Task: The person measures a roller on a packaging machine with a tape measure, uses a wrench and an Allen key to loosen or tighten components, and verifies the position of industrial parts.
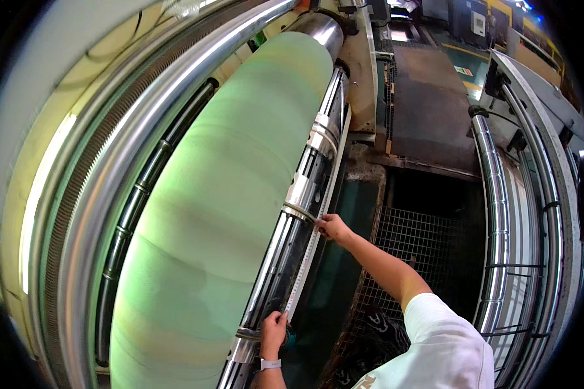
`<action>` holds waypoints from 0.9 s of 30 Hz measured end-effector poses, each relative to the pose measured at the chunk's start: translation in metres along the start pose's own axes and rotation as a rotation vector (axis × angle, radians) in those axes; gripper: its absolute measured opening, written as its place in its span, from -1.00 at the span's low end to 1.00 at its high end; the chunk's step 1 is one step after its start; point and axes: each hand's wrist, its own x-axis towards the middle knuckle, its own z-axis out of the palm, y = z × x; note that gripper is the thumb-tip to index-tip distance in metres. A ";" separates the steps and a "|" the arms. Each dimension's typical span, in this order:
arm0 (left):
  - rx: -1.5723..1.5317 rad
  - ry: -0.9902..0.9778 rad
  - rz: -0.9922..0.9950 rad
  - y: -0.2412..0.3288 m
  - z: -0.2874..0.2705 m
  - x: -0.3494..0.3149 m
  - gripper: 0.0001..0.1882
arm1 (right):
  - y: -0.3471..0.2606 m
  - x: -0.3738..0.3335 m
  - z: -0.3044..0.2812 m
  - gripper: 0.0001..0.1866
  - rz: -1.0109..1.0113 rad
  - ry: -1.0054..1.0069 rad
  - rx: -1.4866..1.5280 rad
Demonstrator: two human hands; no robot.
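A white tape measure blade (298,285) runs along a shiny metal shaft (276,249) fitted with several ring collars. My right hand (334,228) pinches the blade's upper end beside one collar (299,212). Lower down, my left hand (274,330), with a pale watch on the wrist, closes around the other end next to a second collar (248,334). A dark teal piece, likely the tape's case, shows partly behind the left fingers; the rest is hidden. Left of the shaft lies a large roll of pale green material (220,194), almost against it.
Long metal rollers (120,175) and a thin black shaft (133,211) stand left of the roll. To my right are a floor grating (412,243), a dark pit, and a brown metal plate (431,104). A frame with upright chrome rollers (493,220) borders the far right.
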 end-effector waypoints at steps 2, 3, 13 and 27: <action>0.018 -0.007 -0.010 -0.007 0.005 -0.002 -0.71 | 0.006 0.015 -0.013 -0.75 -0.025 0.020 -0.012; 0.053 -0.013 -0.012 -0.014 0.007 -0.005 -0.71 | 0.009 0.023 -0.019 -0.75 -0.040 0.057 -0.006; 0.122 0.022 -0.131 -0.096 -0.031 -0.127 -0.83 | 0.002 0.086 -0.073 -0.81 -0.272 0.162 0.010; 0.594 0.465 0.079 -0.212 -0.008 -0.245 -0.83 | -0.014 0.199 -0.106 -0.79 -0.643 0.181 0.092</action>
